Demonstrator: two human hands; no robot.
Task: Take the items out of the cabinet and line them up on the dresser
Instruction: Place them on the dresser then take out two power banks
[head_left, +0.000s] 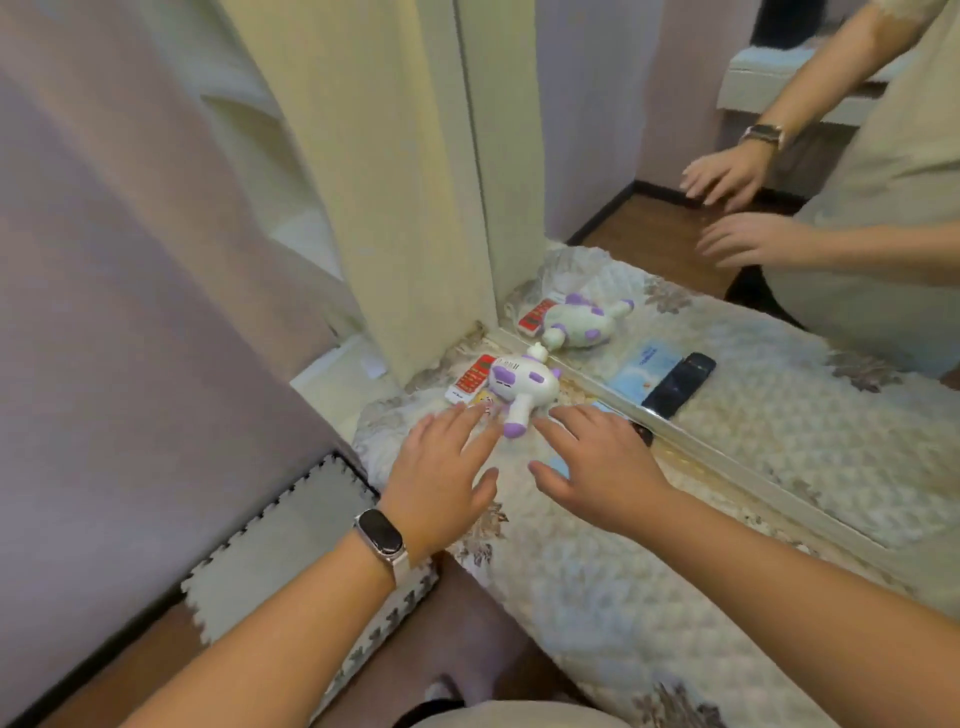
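Red-and-white calculator (469, 378), writing unreadable, beside cow toy (522, 389)

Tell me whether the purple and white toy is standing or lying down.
Lying down: the purple and white toy rests on its side on the dresser's cloth.

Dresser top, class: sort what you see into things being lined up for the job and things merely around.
Job items:
cow toy
red-and-white gadget
blue card
black remote

Just around:
mirror
wristband
foam mat
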